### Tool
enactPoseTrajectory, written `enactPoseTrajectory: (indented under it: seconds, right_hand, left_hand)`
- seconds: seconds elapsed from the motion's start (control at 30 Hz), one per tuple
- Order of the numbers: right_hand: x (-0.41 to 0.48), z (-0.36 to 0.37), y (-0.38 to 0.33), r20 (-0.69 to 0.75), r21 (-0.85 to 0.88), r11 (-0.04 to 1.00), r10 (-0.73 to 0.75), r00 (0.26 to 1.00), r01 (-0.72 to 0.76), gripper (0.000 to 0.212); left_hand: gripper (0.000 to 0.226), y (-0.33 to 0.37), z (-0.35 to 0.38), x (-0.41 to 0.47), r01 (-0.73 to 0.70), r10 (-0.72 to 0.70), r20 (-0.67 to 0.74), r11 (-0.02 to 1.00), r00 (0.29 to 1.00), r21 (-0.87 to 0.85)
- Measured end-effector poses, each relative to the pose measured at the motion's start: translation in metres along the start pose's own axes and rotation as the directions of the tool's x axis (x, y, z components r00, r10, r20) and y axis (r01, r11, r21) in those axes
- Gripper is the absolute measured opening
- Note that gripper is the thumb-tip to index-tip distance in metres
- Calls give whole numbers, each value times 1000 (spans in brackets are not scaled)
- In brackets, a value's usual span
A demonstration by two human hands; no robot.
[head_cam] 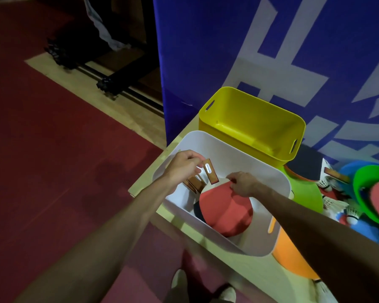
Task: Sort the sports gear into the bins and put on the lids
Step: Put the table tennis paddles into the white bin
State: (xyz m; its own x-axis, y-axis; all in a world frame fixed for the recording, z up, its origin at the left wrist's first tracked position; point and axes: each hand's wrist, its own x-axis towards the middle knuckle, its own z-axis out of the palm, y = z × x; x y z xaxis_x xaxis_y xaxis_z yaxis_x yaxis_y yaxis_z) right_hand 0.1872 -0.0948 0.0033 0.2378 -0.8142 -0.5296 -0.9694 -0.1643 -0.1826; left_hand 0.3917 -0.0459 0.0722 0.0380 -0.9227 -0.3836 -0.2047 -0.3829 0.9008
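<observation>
A red-faced table-tennis paddle is held inside a white plastic bin. Its wooden handle is pinched by the left hand, its blade edge by the right hand.

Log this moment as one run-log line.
left hand: pinches wooden handle | right hand: grips red rubber table tennis paddle | in: white plastic bin | yellow plastic bin: empty, uncovered

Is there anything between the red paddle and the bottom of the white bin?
Yes. A black paddle lies under the red paddle, showing at its left edge, and other wooden handles lie beside its handle in the white bin.
</observation>
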Motion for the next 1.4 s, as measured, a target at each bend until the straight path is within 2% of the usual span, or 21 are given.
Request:
enactPoseTrajectory:
  seconds: [0.1,0.23,0.5,0.77,0.9,1.03,1.23,1.4]
  right_hand:
    - [-7,0,2,15,-3,1000,10,1000,-10,47]
    - [-15,-6,2,-7,44,999,-30,1000,30,40]
    - [-49,-35,-5,-211,213,960,-139,968,184,28]
    - [-97,-63,36,-370,482,857,11,929,182,20]
    - [-114,-62,67,-395,672,721,154,906,170,17]
    - [-132,-55,103,-384,765,624,245,890,158,18]
    - [-155,-35,165,-273,921,370,384,882,124,20]
    - [-157,-10,221,-120,985,168,465,877,46,25]
  left_hand:
    - [23,7,4,4,-9,9,28,1000,1000,6]
    - [24,14,12,6,-13,12,79,1000,997,10]
    - [22,25,23,4,-52,48,123,998,991,24]
    - [20,50,62,2,-140,137,182,990,974,5]
    - [19,58,98,-6,-166,168,187,986,968,-29]
    - [17,62,137,-19,-184,197,239,980,951,-76]
    - [22,63,181,-23,-187,197,249,980,948,-64]
    - [20,62,227,-34,-182,173,280,983,944,7]
